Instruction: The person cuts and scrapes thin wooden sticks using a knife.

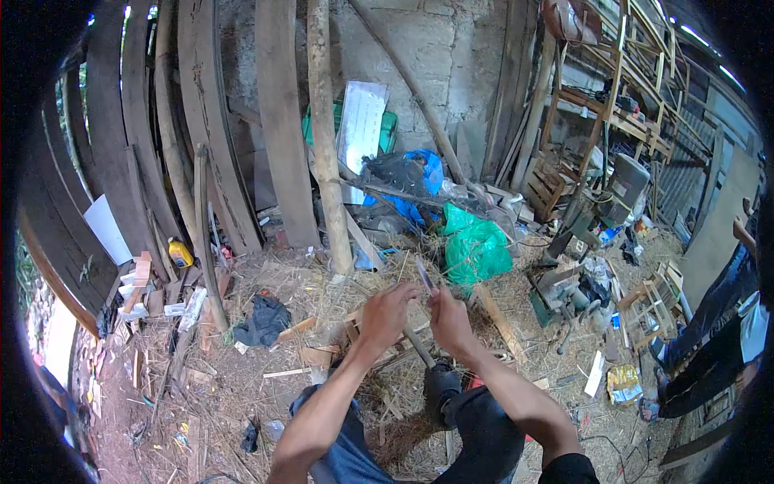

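Note:
Both of my hands are raised in front of my knees, close together. My right hand [450, 321] is closed on a thin, flat, blade-like strip [423, 274] that points up and away from me. My left hand [385, 313] is right beside it with fingers pinched together; anything between them is too small to make out. Below the hands, a rod [418, 347] slants down to a dark, rounded piece [441, 389] near my right knee.
Wood scraps and straw litter the floor. A green plastic bag [476, 246] lies ahead, beside an upright pole [324, 145]. A black bag [263, 321] and a yellow bottle [180, 253] are to the left. Another person's legs [701, 323] show at right, near a wooden rack [613, 105].

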A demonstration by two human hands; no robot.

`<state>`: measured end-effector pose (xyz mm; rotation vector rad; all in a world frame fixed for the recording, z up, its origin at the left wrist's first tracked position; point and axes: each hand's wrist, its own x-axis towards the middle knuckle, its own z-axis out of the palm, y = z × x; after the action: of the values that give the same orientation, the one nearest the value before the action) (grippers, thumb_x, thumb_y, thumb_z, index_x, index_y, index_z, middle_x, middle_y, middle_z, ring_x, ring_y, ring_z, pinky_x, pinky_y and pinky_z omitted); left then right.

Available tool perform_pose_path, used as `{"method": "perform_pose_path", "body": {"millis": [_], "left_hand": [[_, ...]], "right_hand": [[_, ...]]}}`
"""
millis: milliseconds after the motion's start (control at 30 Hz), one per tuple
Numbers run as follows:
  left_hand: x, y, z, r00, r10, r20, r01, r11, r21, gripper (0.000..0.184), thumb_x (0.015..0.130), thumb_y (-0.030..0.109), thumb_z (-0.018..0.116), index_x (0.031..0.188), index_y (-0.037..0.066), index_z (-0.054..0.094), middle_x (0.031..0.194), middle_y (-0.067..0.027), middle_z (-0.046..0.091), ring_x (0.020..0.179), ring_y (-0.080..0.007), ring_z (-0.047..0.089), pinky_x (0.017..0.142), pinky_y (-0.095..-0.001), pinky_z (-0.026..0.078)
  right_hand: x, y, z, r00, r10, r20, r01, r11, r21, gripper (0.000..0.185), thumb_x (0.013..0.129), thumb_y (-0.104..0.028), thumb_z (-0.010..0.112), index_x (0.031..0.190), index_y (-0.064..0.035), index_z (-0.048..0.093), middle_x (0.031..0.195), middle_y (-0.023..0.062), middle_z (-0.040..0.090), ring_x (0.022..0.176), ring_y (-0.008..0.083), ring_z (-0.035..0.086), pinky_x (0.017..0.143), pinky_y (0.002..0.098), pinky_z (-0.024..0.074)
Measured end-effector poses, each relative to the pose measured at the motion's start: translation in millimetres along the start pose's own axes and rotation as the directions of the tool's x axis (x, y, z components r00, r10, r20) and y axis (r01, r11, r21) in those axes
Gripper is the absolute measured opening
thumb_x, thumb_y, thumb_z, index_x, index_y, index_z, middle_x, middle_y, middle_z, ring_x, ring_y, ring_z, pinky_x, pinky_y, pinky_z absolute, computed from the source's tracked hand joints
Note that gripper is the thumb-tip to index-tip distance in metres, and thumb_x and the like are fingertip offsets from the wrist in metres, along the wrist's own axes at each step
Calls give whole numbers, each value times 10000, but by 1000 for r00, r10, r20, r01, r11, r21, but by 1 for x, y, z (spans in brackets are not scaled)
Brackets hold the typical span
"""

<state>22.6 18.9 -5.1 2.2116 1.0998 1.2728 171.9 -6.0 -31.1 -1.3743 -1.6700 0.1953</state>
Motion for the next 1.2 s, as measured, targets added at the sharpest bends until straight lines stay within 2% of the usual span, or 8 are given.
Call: {"method": "perform_pose_path", "body": {"millis": [167, 267, 500, 700, 767, 967, 1067, 1200], "left_hand": [[2, 6, 3, 999, 39, -27, -39, 999, 13, 157, 861, 88, 518, 993, 98, 603, 944, -91, 657, 831, -313, 630, 670, -391, 504], [-3, 5, -5, 997, -55, 55, 52, 997, 63, 173, 858, 86, 542, 1011, 47, 614, 946, -163, 646, 880, -340, 623, 731, -397, 491], [0, 3, 1, 1000, -28, 5, 28, 998, 52, 172, 878, 113, 528, 1006, 38, 615, 953, -161, 645, 881, -351, 616, 729, -408, 484], [3, 9, 1, 996, -75, 52, 77, 997, -30, 170, 863, 63, 534, 1009, 29, 614, 964, -157, 646, 895, -355, 611, 752, -405, 478], [1, 4, 3, 996, -68, 55, 71, 995, -63, 163, 871, 66, 528, 1005, 34, 616, 966, -168, 646, 904, -356, 614, 764, -401, 479], [1, 5, 1, 997, -75, 29, 76, 996, -49, 170, 868, 64, 532, 1012, 33, 616, 971, -169, 648, 917, -350, 619, 774, -390, 485], [3, 11, -4, 995, -83, 55, 84, 996, -31, 169, 877, 94, 538, 1014, 29, 615, 976, -168, 648, 917, -351, 619, 760, -393, 488], [2, 7, 3, 999, -21, 33, 22, 999, -30, 160, 888, 117, 544, 1004, 33, 615, 963, -168, 648, 901, -348, 624, 734, -394, 490]], "right_hand": [[23, -10, -22, 966, 228, -126, -223, 974, 48, 83, 916, -45, 443, 875, 2, 498, 679, 218, 569, 648, 416, 574, 540, 458, 415], [8, 24, -5, 995, -23, -101, 24, 1000, 9, 144, 943, -110, 427, 869, -11, 500, 651, 207, 557, 616, 398, 578, 521, 449, 410], [11, 25, -11, 986, 163, -12, -164, 982, -91, 99, 921, -80, 443, 883, -7, 498, 671, 207, 582, 619, 403, 588, 525, 438, 431], [23, 29, -23, 955, -57, -293, 38, 997, -69, 113, 921, -88, 488, 861, 1, 525, 646, 196, 552, 571, 362, 542, 531, 420, 398], [16, 24, -16, 991, 98, -89, -97, 995, 17, 99, 911, -83, 501, 860, -2, 527, 641, 183, 548, 580, 347, 536, 551, 405, 404], [10, 24, -11, 989, 67, -133, -77, 995, -71, 92, 885, -65, 494, 900, 2, 555, 663, 222, 574, 641, 426, 594, 570, 454, 445], [34, 5, -33, 940, 323, -111, -309, 943, 127, 165, 909, -108, 483, 816, 24, 513, 676, 243, 529, 615, 412, 518, 553, 408, 394], [15, 22, -4, 994, 42, -98, -57, 987, -153, 274, 972, -182, 414, 804, 11, 513, 602, 175, 522, 527, 313, 518, 517, 378, 388]]}}
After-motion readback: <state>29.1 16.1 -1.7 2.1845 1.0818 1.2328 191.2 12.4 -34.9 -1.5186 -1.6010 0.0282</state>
